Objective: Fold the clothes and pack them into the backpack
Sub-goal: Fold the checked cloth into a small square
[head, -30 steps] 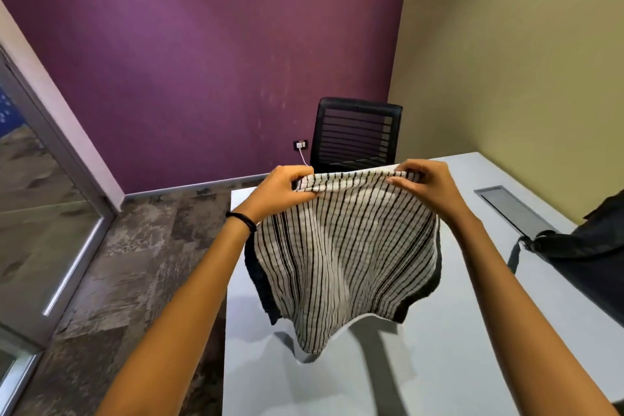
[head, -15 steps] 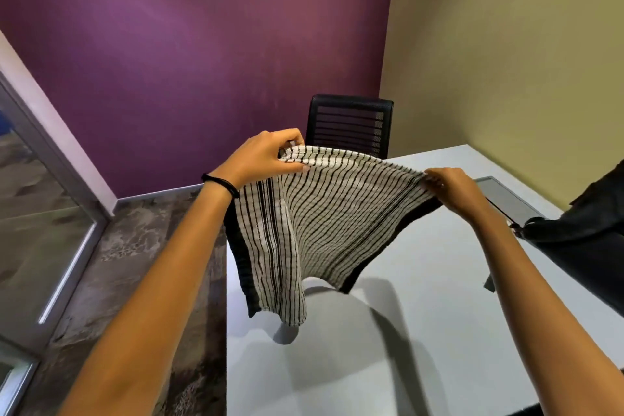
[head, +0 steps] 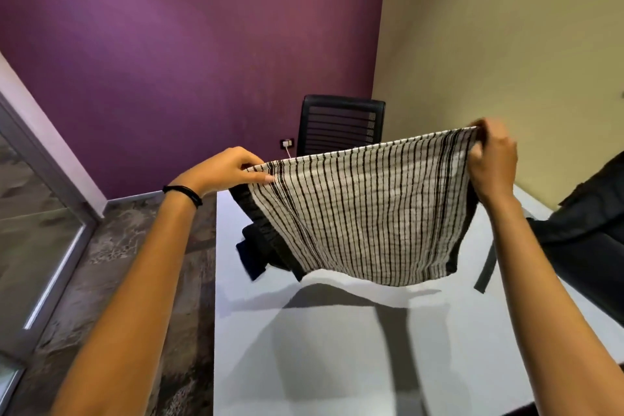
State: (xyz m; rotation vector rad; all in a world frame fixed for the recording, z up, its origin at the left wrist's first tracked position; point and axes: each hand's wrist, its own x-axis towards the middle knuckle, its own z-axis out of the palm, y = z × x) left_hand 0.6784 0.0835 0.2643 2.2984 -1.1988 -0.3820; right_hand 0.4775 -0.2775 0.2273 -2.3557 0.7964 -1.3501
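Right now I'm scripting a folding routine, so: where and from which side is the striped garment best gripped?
At its two top corners, one from each side, as the left hand and right hand do. The striped garment has its top edge stretched between them, so the cloth hangs flat above the table, ready to lay down.

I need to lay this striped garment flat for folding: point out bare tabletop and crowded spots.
Bare: the white table near you, below the black-and-white striped knit garment, from the table's left edge to the black fabric backpack. Crowded: dark bundled cloth by the left edge; the backpack's strap at right.
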